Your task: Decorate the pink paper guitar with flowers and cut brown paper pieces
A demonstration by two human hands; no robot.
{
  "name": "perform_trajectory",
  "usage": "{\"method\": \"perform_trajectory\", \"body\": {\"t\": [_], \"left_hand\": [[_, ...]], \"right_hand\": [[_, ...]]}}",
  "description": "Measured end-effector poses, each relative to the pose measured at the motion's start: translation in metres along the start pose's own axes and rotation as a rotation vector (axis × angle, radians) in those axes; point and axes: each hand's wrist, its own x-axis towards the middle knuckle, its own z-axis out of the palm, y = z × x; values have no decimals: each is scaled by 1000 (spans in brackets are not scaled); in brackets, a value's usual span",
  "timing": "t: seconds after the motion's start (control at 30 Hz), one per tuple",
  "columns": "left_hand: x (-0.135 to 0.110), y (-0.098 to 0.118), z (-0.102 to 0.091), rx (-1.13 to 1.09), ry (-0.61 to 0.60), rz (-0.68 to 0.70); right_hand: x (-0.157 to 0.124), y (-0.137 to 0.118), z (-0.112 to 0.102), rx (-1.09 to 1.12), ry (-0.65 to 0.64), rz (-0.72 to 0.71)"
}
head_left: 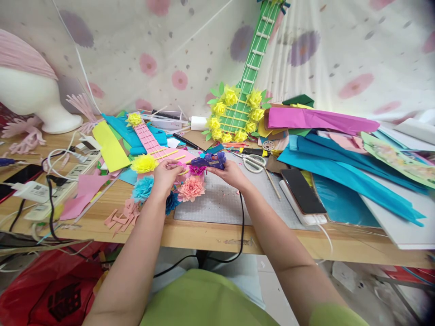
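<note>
A purple glue gun [208, 160] is gripped in my right hand [233, 173], its nozzle pointing left over a small pink paper guitar [154, 141]. My left hand [167, 174] is closed in a pinch near the glue gun's tip; what its fingers hold, if anything, is hidden. Several yellow sticks [169, 154] lie across the guitar's body. Around its edge sit a yellow paper flower [143, 163], a light blue flower [142, 188], a coral flower [191, 189] and a dark blue flower [172, 202] partly behind my left wrist. A magenta flower [197, 170] shows under the glue gun.
A larger green paper guitar [249, 74] with yellow flowers leans at the back. Scissors [254, 163] lie on the grey cutting mat [217, 206]. A phone [302, 191] and blue paper [353, 172] are at right. A power strip [73, 181] with cables lies left; the black cord [242, 226] hangs over the edge.
</note>
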Motion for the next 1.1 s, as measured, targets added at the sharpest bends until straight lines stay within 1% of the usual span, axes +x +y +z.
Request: {"method": "perform_trajectory", "body": {"t": [0.13,0.3,0.4,0.5,0.63,0.73,0.8,0.93,1.0,1.1], "left_hand": [[0,-1,0,-6,0,0],[-2,1,2,-7,3,-7],[-3,2,3,12,-3,-10],[-2,3,1,69,-40,-15],[-2,4,-4,184,-48,-28],[-1,5,-9,244,-36,-52],[0,6,-11,274,-31,-53],[2,12,-12,284,-4,-41],[2,16,-11,290,-5,-61],[3,20,-10,255,-17,-54]], "right_hand": [[1,-1,0,-34,-4,37],[3,2,1,2,2,11],[4,4,1,-3,15,28],[4,6,1,21,79,64],[2,12,-6,147,234,133],[-3,23,-16,202,361,180],[-7,35,-24,208,434,207],[-15,65,-35,98,599,278],[-17,79,-36,-6,613,330],[-17,91,-34,-192,508,409]]}}
